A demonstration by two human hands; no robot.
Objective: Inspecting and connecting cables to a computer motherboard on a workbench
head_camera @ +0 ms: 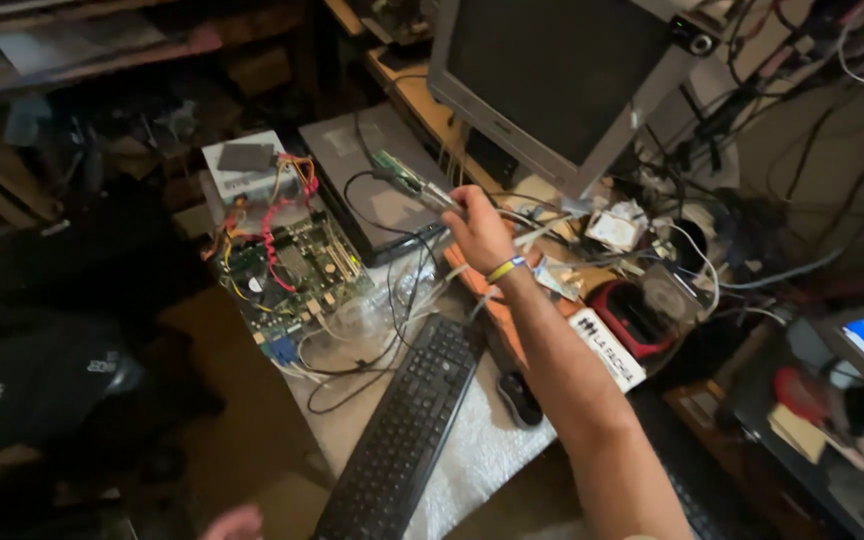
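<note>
Here, in the head view, the right hand (479,232) is seen stretched out over the cluttered bench, its fingers closed on the near end of a narrow green memory stick with a metal edge (407,180). The stick is held tilted in the air above a flat grey metal box (372,200), in front of the lower edge of a grey flat-screen monitor (562,80). A yellow and blue wristband (505,268) is worn on that wrist. A bare green circuit board with red and yellow wires (297,270) is laid to the left of the hand, beside the grey box, on a sheet of white padded wrap (482,450). A black keyboard (407,430) is set slantwise on the same sheet, with a black mouse (520,398) just beside it. Only the fingertips of the left hand (232,522) are shown at the bottom edge; its grip cannot be told, and nothing is seen in it.
</note>
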